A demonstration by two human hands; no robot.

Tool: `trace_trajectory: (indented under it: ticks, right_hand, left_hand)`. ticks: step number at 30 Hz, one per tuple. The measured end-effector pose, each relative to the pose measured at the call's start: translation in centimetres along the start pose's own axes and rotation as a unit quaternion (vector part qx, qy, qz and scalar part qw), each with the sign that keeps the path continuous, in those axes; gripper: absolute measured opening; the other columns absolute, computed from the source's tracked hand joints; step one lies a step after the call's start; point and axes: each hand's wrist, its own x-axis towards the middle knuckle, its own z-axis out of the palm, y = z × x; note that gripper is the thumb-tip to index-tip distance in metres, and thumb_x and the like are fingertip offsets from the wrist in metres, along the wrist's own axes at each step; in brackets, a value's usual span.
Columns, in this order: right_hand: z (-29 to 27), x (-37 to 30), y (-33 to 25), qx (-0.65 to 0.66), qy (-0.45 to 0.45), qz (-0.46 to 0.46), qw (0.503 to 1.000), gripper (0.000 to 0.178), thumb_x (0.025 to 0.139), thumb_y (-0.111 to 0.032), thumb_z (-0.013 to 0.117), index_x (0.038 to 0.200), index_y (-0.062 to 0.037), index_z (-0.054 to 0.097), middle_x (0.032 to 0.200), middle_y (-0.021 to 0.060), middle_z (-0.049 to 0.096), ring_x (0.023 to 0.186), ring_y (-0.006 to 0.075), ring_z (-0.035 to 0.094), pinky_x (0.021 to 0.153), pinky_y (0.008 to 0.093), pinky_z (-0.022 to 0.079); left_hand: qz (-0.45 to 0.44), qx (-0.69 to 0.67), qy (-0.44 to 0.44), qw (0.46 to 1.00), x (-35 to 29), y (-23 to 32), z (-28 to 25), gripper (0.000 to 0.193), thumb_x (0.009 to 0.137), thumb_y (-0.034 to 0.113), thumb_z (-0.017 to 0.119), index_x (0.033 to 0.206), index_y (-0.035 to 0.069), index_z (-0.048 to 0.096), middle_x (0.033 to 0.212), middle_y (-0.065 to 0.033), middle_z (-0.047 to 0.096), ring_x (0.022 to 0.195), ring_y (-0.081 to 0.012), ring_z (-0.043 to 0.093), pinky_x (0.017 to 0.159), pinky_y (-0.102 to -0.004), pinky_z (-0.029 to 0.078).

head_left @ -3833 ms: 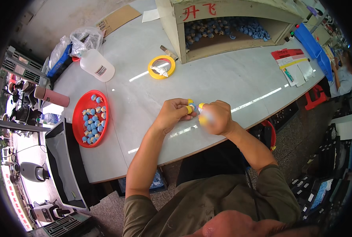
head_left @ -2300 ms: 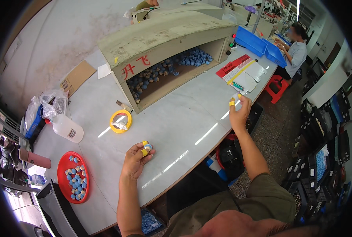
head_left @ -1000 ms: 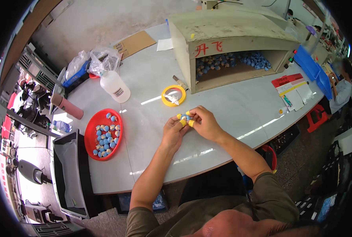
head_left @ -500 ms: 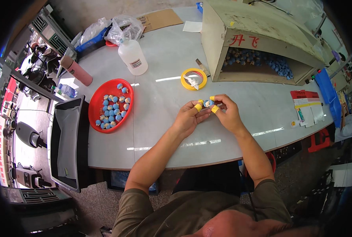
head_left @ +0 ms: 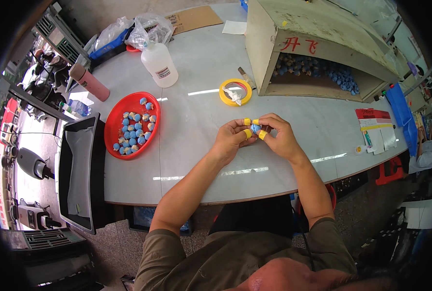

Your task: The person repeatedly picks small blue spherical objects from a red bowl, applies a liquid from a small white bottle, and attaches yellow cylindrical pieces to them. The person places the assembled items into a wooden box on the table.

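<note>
- Head view: the left hand [head_left: 230, 138] and the right hand [head_left: 279, 138] meet over the grey table [head_left: 201, 160], fingers curled and yellow-capped, pinching one small blue piece [head_left: 255, 128] between them.
- A red tray [head_left: 115, 127] of similar blue pieces lies to the left, a yellow tape roll [head_left: 235, 92] just beyond the hands.

Clearance around both hands
Bare desk [head_left: 196, 145] is lying open between the red tray [head_left: 124, 109] leftward and yellow tape roll [head_left: 235, 92] ahead; wooden box [head_left: 318, 48] is blocking beyond.
</note>
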Motion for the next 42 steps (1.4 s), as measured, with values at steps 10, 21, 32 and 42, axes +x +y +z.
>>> trace_trajectory:
  ticks: [10, 21, 32, 42]
  right_hand:
    - [-0.1, -0.1, -0.3, -0.033, 0.010, -0.014, 0.999, 0.026, 0.083, 0.010, 0.071, 0.108, -0.0002, 0.070, 0.108, 0.0084, 0.068, 0.085, 0.0165, 0.067, 0.072, 0.0279, 0.055]
    - [0.0, -0.4, -0.3, -0.029, 0.012, 0.015, 0.999, 0.029, 0.079, 0.014, 0.067, 0.105, 0.0026, 0.070, 0.107, 0.0103, 0.067, 0.082, 0.0177, 0.068, 0.076, 0.0290, 0.056]
    - [0.2, -0.5, -0.2, -0.042, 0.017, 0.010, 0.999, 0.028, 0.078, 0.014, 0.065, 0.103, 0.0043, 0.069, 0.106, 0.0115, 0.068, 0.081, 0.0180, 0.067, 0.076, 0.0289, 0.055]
    - [0.1, -0.6, 0.0, -0.042, 0.027, -0.003, 0.999, 0.027, 0.081, 0.011, 0.071, 0.106, 0.0037, 0.070, 0.105, 0.0110, 0.068, 0.080, 0.0180, 0.065, 0.076, 0.0282, 0.054]
  left_hand:
    - [0.081, 0.061, -0.004, 0.995, 0.1, -0.3, 0.2, 0.032, 0.094, -0.002, 0.066, 0.124, -0.005, 0.054, 0.116, -0.0154, 0.067, 0.106, -0.0219, 0.070, 0.097, -0.0349, 0.059]
    - [0.096, 0.112, 0.004, 0.989, -0.1, -0.5, 0.2, 0.024, 0.094, -0.003, 0.066, 0.117, -0.008, 0.060, 0.111, -0.0173, 0.070, 0.102, -0.0217, 0.072, 0.095, -0.0344, 0.060]
    - [0.085, 0.088, 0.013, 0.992, 0.1, -0.8, 0.0, 0.025, 0.093, -0.004, 0.067, 0.117, -0.008, 0.061, 0.112, -0.0153, 0.070, 0.101, -0.0205, 0.071, 0.091, -0.0305, 0.059]
    - [0.113, 0.081, -0.013, 0.990, 0.0, -0.9, 0.0, 0.024, 0.096, -0.002, 0.067, 0.118, -0.008, 0.063, 0.114, -0.0149, 0.070, 0.103, -0.0186, 0.071, 0.089, -0.0295, 0.059]
